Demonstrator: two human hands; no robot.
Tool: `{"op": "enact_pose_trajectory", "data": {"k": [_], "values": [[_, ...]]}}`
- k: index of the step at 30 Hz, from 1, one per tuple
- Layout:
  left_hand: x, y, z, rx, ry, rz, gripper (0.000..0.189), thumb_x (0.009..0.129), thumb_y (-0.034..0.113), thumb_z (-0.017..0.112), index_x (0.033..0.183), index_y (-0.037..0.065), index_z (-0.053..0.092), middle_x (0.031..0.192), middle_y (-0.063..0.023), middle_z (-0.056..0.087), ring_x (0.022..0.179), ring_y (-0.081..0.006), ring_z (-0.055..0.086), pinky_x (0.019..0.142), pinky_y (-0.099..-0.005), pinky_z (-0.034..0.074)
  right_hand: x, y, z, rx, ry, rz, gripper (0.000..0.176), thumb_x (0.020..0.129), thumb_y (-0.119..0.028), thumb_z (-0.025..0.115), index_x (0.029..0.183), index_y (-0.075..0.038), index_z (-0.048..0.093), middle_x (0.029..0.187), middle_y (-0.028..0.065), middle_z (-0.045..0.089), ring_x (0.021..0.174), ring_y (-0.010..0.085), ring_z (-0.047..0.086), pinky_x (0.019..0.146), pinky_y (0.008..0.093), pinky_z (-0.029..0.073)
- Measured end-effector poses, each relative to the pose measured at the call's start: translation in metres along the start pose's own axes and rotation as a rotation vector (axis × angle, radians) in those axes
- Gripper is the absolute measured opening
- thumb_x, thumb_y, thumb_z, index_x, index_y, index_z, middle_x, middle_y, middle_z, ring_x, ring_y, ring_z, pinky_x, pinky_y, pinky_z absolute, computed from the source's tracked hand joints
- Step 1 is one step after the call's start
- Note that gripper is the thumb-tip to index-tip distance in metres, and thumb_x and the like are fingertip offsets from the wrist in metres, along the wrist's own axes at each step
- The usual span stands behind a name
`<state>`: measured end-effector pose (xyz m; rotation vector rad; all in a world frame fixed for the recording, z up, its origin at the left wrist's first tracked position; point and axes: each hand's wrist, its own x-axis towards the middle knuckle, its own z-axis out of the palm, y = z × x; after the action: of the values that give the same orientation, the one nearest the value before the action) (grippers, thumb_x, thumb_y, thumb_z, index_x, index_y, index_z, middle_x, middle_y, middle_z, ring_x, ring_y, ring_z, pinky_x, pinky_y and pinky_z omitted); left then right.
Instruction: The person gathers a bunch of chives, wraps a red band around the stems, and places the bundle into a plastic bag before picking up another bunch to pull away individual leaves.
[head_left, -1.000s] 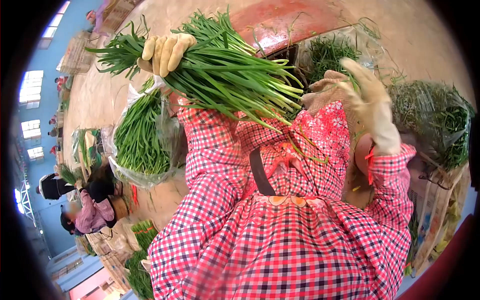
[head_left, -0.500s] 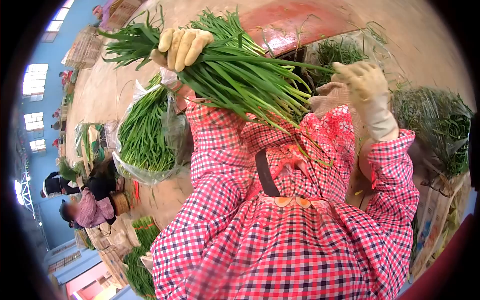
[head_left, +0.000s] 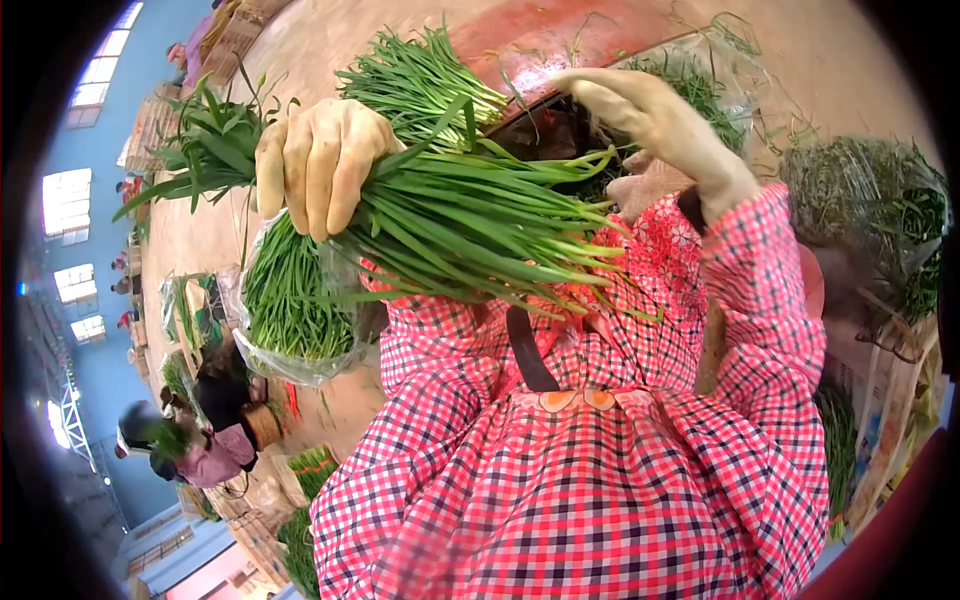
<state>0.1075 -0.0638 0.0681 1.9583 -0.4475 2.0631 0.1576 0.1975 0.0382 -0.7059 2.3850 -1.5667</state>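
Note:
My left hand (head_left: pixel 325 165), in a pale glove, is wrapped round a bundle of long green leafy stalks (head_left: pixel 470 220). Dark leaf tips stick out to its left, and the paler stem ends fan out to the right over my lap. My right hand (head_left: pixel 640 110), also gloved, is raised beyond the stem ends, its fingers stretched out toward the left and holding nothing visible. Behind the bundle, a pile of cut green stalks (head_left: pixel 425 85) lies beside a red surface (head_left: pixel 570 40).
An open plastic bag of green stalks (head_left: pixel 300 300) stands at the left. Bagged greens (head_left: pixel 860 210) sit at the right, near a wooden crate (head_left: pixel 890 430). A co-worker (head_left: pixel 205 450) sits at the far left among more greens.
My left hand and the bundle have come closer to the camera and a little left. My right hand has moved up and left, away from a long stalk it was touching.

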Motion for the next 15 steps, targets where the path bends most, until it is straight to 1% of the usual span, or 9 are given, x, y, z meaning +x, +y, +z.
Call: {"op": "enact_pose_trajectory", "data": {"k": [1,2,3,4,5,8,10,14,15], "values": [[-0.001,-0.001,0.006,0.015,0.046,-0.014,0.018,0.096,0.011,0.05,0.095,-0.002,0.062,0.073,-0.0088,0.07,0.069,-0.0172,0.071,0.068,-0.0294,0.062,0.011,0.011,0.015,0.101,-0.043,-0.073,0.053,0.102,-0.047,0.044,0.129,-0.003,0.059,0.124,0.0095,0.064,0.117,0.0196,0.057,0.104,0.0337,0.042],[0.002,-0.009,0.003,-0.058,-0.011,0.019,0.018,0.096,0.011,0.05,0.095,-0.002,0.062,0.073,-0.0085,0.07,0.069,-0.0171,0.071,0.067,-0.029,0.062,0.023,0.021,0.03,0.172,-0.1,-0.148,0.057,0.103,-0.047,0.042,0.13,0.001,0.057,0.126,0.0124,0.063,0.119,0.0206,0.056,0.106,0.0342,0.039],[0.007,-0.021,-0.004,-0.125,-0.062,0.053,0.017,0.096,0.01,0.05,0.095,-0.002,0.062,0.072,-0.0083,0.07,0.069,-0.0171,0.07,0.067,-0.0287,0.062,0.028,0.022,0.042,0.451,-0.284,-0.081,0.066,0.101,-0.053,0.042,0.133,0.004,0.053,0.131,0.0158,0.059,0.122,0.0228,0.054,0.107,0.0361,0.038],[0.005,-0.025,-0.006,-0.18,-0.106,0.09,0.017,0.096,0.01,0.05,0.095,-0.001,0.062,0.071,-0.0081,0.07,0.068,-0.017,0.07,0.066,-0.0283,0.062,0.026,0.025,0.057,0.668,-0.37,0.146,0.083,0.092,-0.067,0.048,0.137,0.003,0.049,0.134,0.0168,0.056,0.123,0.0253,0.053,0.107,0.038,0.038],[-0.003,-0.017,-0.005,-0.129,-0.073,0.059,0.018,0.097,0.012,0.051,0.1,-0.002,0.062,0.074,-0.0072,0.07,0.071,-0.0164,0.07,0.07,-0.028,0.061,0.022,0.029,0.07,0.73,-0.431,0.224,0.084,0.091,-0.068,0.049,0.137,0.003,0.048,0.135,0.0167,0.055,0.123,0.0254,0.052,0.108,0.038,0.038],[-0.026,0.008,-0.001,0.024,0.069,-0.05,0.026,0.099,0.02,0.054,0.11,-0.002,0.062,0.081,-0.0049,0.072,0.081,-0.0154,0.07,0.084,-0.0291,0.06,-0.001,0.035,0.083,0.658,-0.56,0.194,0.09,0.087,-0.071,0.051,0.139,0.003,0.047,0.136,0.0165,0.055,0.124,0.0257,0.052,0.108,0.038,0.038],[-0.041,0.031,-0.009,0.04,-0.006,-0.108,0.038,0.1,0.029,0.053,0.121,-0.003,0.057,0.077,0.0007,0.07,0.081,-0.0121,0.069,0.083,-0.0248,0.058,-0.016,0.044,0.084,0.578,-0.593,0.147,0.094,0.085,-0.073,0.053,0.139,0.003,0.046,0.136,0.0164,0.054,0.125,0.0259,0.051,0.108,0.0381,0.038],[-0.055,0.043,-0.013,0.052,0.023,-0.139,0.04,0.1,0.03,0.053,0.122,-0.003,0.056,0.077,0.001,0.07,0.081,-0.0119,0.069,0.083,-0.0249,0.058,-0.033,0.041,0.098,0.449,-0.511,0.015,0.101,0.08,-0.077,0.056,0.141,0.003,0.043,0.138,0.0162,0.053,0.126,0.0263,0.051,0.109,0.0382,0.037],[-0.058,0.044,-0.014,0.056,0.032,-0.138,0.04,0.1,0.03,0.053,0.122,-0.003,0.056,0.077,0.0011,0.07,0.081,-0.0119,0.069,0.083,-0.0249,0.058,-0.038,0.019,0.105,0.492,-0.477,0.094,0.107,0.074,-0.074,0.066,0.144,0.002,0.039,0.137,0.0167,0.054,0.129,0.0258,0.048,0.11,0.0376,0.037]]}}
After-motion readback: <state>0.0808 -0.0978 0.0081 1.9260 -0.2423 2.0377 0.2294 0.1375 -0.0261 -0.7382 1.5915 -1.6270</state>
